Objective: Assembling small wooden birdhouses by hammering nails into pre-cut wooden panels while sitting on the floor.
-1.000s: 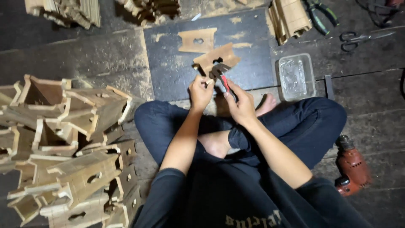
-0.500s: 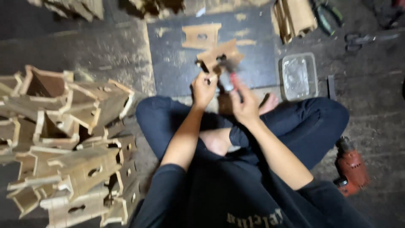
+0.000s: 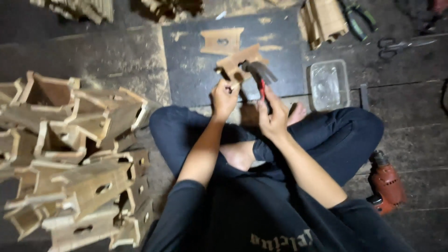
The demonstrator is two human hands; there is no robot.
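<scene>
A small wooden piece (image 3: 240,63) with a hole is pinched by the fingers of the left hand (image 3: 225,99) and held above the near edge of the dark mat (image 3: 186,79). The right hand (image 3: 274,116) is clenched around the red-handled hammer (image 3: 260,77), whose metal head is seen just beside the piece. A second flat wooden piece (image 3: 222,41) is laid near the mat's far edge. A clear plastic tray (image 3: 329,85) is set just off its right edge. Finished wooden boxes (image 3: 70,154) are stacked on the floor at the left, and a red drill (image 3: 385,184) is seen at the right.

We see a dark floor (image 3: 410,140); on it a dark mat (image 3: 196,70), stacked wooden pieces (image 3: 74,163), clear tub (image 3: 329,84), scissors (image 3: 401,45), red drill (image 3: 386,184).
</scene>
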